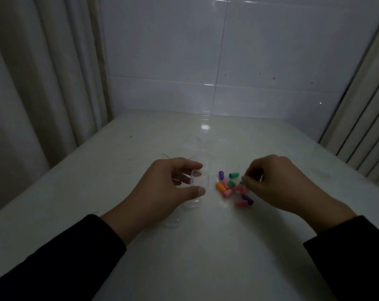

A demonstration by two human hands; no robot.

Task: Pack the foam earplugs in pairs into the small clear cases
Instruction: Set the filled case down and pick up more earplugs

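Several foam earplugs [233, 187] in purple, green, orange and pink lie in a loose pile at the middle of the white table [206, 257]. My left hand [162, 190] grips a small clear case [200, 181] between thumb and fingers, just left of the pile. At the pile's right edge my right hand [275, 183] has curled fingers, and its fingertips pinch a green earplug [241, 182] that is mostly hidden. More clear cases [184, 213] lie faintly visible on the table below my left hand.
A tiled wall [227, 61] stands behind the table. Curtains hang at the left [43, 83] and right [362, 127]. Another clear case [202, 159] sits just beyond the left fingers. The light is dim.
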